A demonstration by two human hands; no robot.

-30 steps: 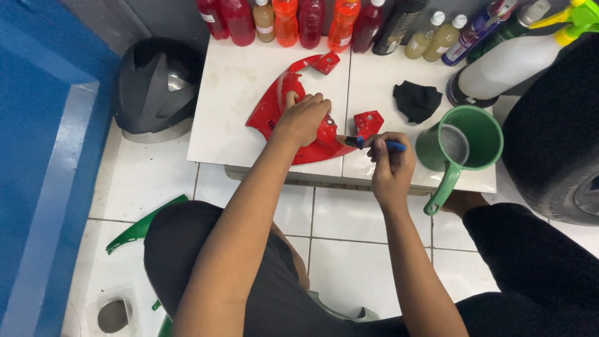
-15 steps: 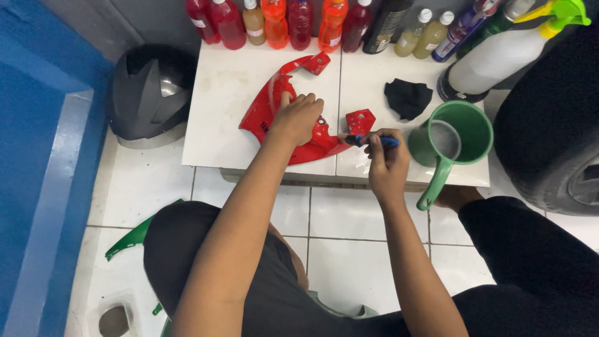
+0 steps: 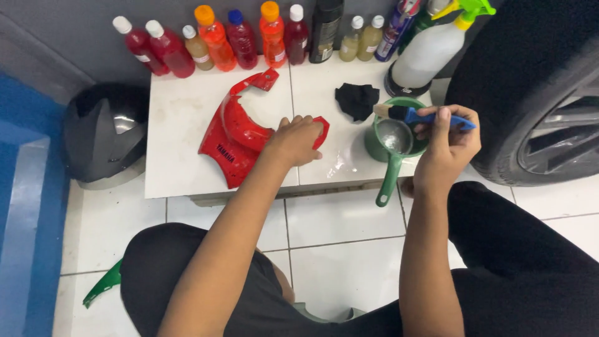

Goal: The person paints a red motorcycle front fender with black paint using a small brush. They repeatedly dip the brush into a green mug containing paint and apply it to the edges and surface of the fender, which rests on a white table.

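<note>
Red plastic, a curved fairing panel point(image 3: 234, 140), lies on the white tiled platform point(image 3: 178, 128), reaching from the platform's middle toward its front edge. The left hand point(image 3: 296, 140) rests on the panel's right end, fingers curled down over it and pressing it to the tile. The right hand point(image 3: 446, 146) hovers past the platform's front right corner, its fingers closed around the blue handle of a small paintbrush point(image 3: 415, 115); the bristles point left and sit just above the mouth of a green plastic dipper point(image 3: 390, 146). That dipper stands at the right edge of the platform, its long handle hanging out over the front edge.

A crumpled black cloth point(image 3: 357, 100) lies just behind the dipper. Along the back edge stands a row of bottles point(image 3: 240, 37), red, orange and yellowish liquids among them, with a dark bottle and a white spray bottle point(image 3: 430, 53) with a green trigger toward the back right corner. Beside the platform's left edge, on the floor, sits a black helmet point(image 3: 106, 134). A car tyre point(image 3: 521, 81) fills the space off the right edge. A green plastic piece point(image 3: 103, 284) lies on the floor tiles near the person's knee.
</note>
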